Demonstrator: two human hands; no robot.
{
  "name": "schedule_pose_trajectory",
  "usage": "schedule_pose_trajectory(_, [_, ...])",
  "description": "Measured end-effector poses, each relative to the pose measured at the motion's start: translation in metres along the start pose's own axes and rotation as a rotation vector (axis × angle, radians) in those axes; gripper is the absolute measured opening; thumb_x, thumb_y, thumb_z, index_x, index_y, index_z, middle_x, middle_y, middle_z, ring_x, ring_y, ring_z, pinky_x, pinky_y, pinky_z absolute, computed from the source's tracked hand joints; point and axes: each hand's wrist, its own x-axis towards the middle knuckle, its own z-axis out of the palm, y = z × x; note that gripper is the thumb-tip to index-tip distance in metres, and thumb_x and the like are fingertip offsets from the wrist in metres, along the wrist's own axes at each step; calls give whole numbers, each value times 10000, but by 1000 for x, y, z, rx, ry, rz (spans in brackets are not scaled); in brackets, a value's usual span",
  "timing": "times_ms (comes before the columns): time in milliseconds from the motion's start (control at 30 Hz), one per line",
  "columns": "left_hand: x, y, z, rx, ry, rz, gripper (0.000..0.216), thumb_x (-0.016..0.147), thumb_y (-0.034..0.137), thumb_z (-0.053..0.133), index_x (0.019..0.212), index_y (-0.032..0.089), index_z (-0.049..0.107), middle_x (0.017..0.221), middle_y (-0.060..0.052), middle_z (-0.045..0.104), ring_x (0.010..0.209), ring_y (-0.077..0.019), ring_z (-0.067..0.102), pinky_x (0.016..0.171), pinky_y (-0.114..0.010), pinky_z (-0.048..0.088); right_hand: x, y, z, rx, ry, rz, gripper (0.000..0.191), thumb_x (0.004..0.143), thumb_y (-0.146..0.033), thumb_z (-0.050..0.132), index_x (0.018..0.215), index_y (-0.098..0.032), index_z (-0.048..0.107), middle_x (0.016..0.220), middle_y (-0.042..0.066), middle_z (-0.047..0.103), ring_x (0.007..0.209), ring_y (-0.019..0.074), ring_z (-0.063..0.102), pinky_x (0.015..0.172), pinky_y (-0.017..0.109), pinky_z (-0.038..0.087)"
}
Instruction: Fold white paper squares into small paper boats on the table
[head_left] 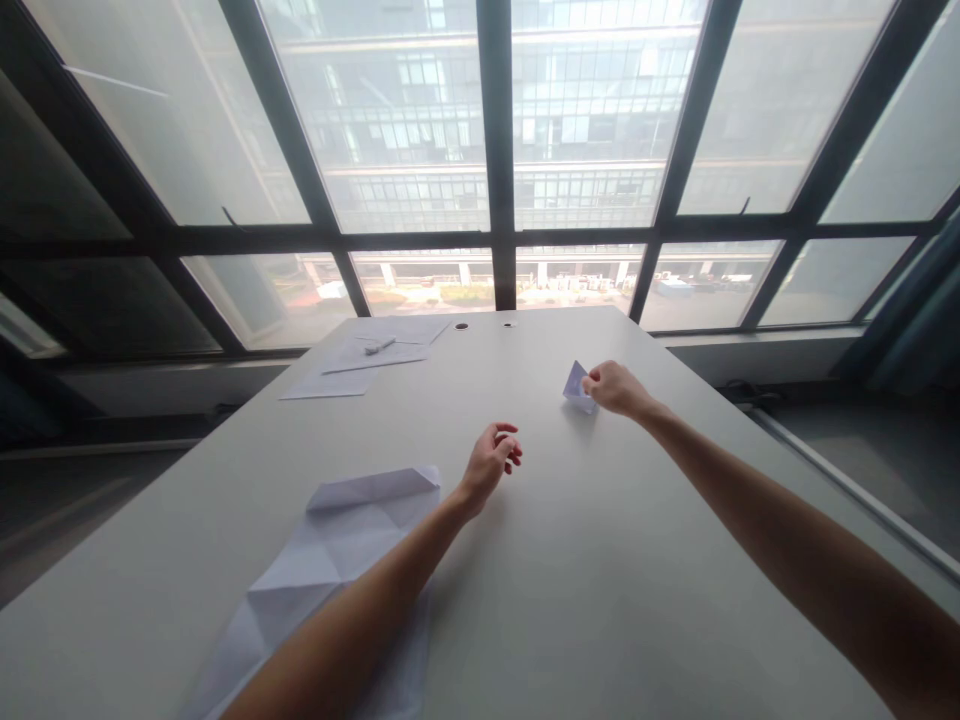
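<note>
In the head view, my right hand [613, 388] pinches the right end of a small white folded paper boat [576, 386], which has a pointed peak. The boat is low over the right side of the table, and I cannot tell whether it touches the top. My left hand [491, 462] is over the middle of the table, its fingers loosely curled and apart, holding nothing. Below and left of it lies a large creased sheet of white paper [360, 530], its far edge folded up. My left forearm covers part of this sheet.
The white table [570, 600] reaches toward tall windows with dark frames [501, 150]. Several sheets of paper [330, 382] lie at its far left, with a small whitish object, perhaps a pen [381, 346], on top. Two round holes, one a cable hole [461, 327], are near the far edge.
</note>
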Motion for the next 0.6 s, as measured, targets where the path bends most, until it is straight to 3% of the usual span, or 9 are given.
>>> schedule_pose_trajectory(67, [3, 10, 0, 65, -10, 65, 270, 740, 246, 541, 989, 149, 577, 672, 17, 602, 546, -115, 564, 464, -198, 385, -28, -9, 20, 150, -178, -51, 250, 864, -241, 541, 717, -118, 702, 665, 63, 679, 552, 119, 546, 496, 223, 339])
schedule_pose_trajectory(167, [10, 25, -1, 43, 214, 162, 195, 753, 222, 488, 922, 161, 565, 584, 55, 530, 453, -96, 479, 429, -196, 350, -67, -28, 55, 217, -333, -104, 241, 843, -233, 570, 677, -131, 712, 612, 35, 685, 477, 92, 515, 455, 204, 338])
schedule_pose_trajectory(233, [14, 34, -8, 112, 287, 208, 168, 758, 199, 465, 893, 170, 560, 564, 59, 519, 442, -100, 476, 436, -204, 366, -88, -40, 75, 310, -483, -148, 213, 831, -234, 576, 700, -133, 711, 614, 31, 692, 455, 83, 512, 442, 192, 343])
schedule_pose_trajectory(267, [14, 39, -14, 218, 237, 249, 157, 764, 190, 474, 886, 172, 572, 577, 48, 545, 472, -109, 511, 474, -214, 406, -97, -46, 84, 363, -539, -165, 207, 827, -237, 575, 704, -132, 704, 624, 35, 696, 456, 84, 519, 440, 187, 348])
schedule_pose_trajectory(333, [8, 48, -35, 496, 16, 321, 171, 805, 200, 496, 920, 178, 621, 649, 12, 629, 576, -142, 600, 576, -248, 478, -109, -58, 100, 412, -579, -170, 211, 812, -231, 567, 659, -132, 672, 635, 45, 696, 469, 90, 542, 444, 185, 361])
schedule_pose_trajectory(433, [-22, 56, -82, 859, -141, 353, 209, 858, 234, 526, 1011, 209, 665, 867, -36, 721, 800, -194, 679, 757, -310, 523, -120, -74, 120, 466, -602, -168, 193, 801, -203, 552, 664, -129, 665, 645, 45, 694, 486, 92, 556, 459, 183, 360])
schedule_pose_trajectory(533, [-68, 51, -131, 1178, -238, 349, 295, 828, 313, 662, 1116, 251, 682, 1147, -57, 699, 1077, -259, 644, 959, -380, 480, -124, -93, 135, 419, -523, -178, 170, 774, -167, 578, 646, -120, 679, 570, 24, 651, 478, 87, 513, 479, 197, 335])
schedule_pose_trajectory(600, [-97, 41, -156, 1309, -221, 309, 420, 806, 387, 715, 1202, 255, 662, 1280, -78, 648, 1198, -291, 587, 1027, -413, 446, -126, -108, 144, 402, -489, -181, 168, 757, -151, 595, 612, -117, 674, 529, 13, 616, 481, 90, 499, 490, 210, 322])
